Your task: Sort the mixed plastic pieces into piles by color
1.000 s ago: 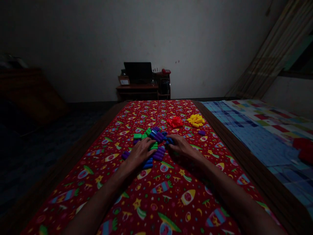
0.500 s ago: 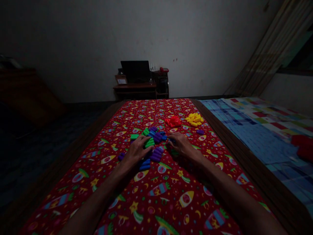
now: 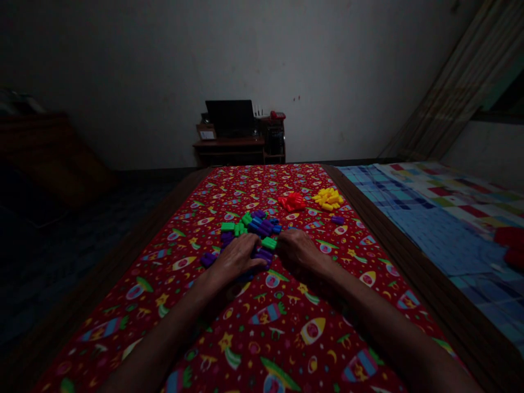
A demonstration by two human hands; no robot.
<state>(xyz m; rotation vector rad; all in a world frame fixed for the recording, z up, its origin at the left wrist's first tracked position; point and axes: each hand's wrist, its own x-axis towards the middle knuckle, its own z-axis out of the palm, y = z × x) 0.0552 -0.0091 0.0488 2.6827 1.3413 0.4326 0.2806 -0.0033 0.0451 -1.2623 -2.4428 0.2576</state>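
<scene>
Several ribbed plastic toy pieces in green, purple and blue lie in a loose pile on the red patterned cloth (image 3: 311, 305). My left hand (image 3: 237, 256) rests over the near side of the pile, thumb and fingers apart. A purple piece (image 3: 264, 255) shows in the gap between them. From the left, the closed fingertips of my right hand (image 3: 301, 248) meet a green piece (image 3: 269, 243), pinched at its right end. Green pieces (image 3: 228, 226) and blue pieces (image 3: 257, 225) sit beyond my left hand. Its palm hides part of the pile.
Farther back are a red heap (image 3: 292, 202) and a yellow heap (image 3: 328, 199) of similar pieces. A lone purple piece (image 3: 338, 220) lies nearer on the right. A bed with a blue checked cover (image 3: 413, 218) adjoins the right side. A desk (image 3: 229, 143) with a monitor stands by the wall.
The green piece has come into view between my hands, at my right fingertips. My left hand has shifted slightly right and nearer, uncovering green pieces behind it. The camera view has turned slightly.
</scene>
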